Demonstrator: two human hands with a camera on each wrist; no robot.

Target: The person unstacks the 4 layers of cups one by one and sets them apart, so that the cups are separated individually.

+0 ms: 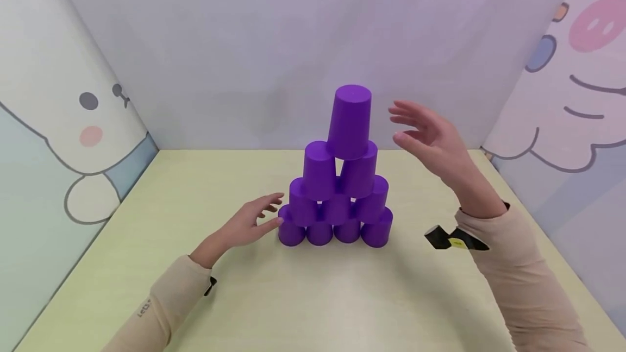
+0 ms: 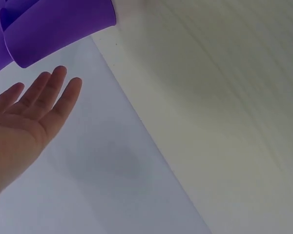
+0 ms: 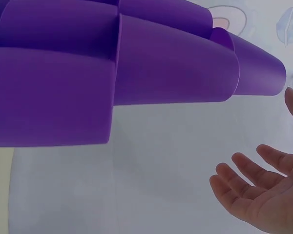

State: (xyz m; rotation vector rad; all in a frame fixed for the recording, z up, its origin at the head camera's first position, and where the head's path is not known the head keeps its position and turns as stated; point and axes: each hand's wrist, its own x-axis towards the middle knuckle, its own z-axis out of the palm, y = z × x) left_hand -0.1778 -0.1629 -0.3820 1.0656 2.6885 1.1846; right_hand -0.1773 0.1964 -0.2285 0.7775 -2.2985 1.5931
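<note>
Purple cups stand upside down in a four-level pyramid on the table, with a single top cup (image 1: 350, 124) across two cups (image 1: 319, 170) below it. My left hand (image 1: 249, 221) is beside the lower left of the stack, fingers relaxed and holding nothing; its thumb tip is close to a bottom-row cup (image 1: 291, 230), and I cannot tell whether they touch. To the right of the top cup, my right hand (image 1: 430, 140) is raised in the air with loosely bent fingers and a gap between it and the cup. The right wrist view shows that hand (image 3: 268, 190) apart from the cups (image 3: 176, 63).
The pale yellow table (image 1: 313, 297) reaches a white back wall (image 1: 220, 58). Side panels with cartoon animals stand at left (image 1: 44, 69) and right (image 1: 548, 107). A black strap device (image 1: 457, 238) sits on the right sleeve.
</note>
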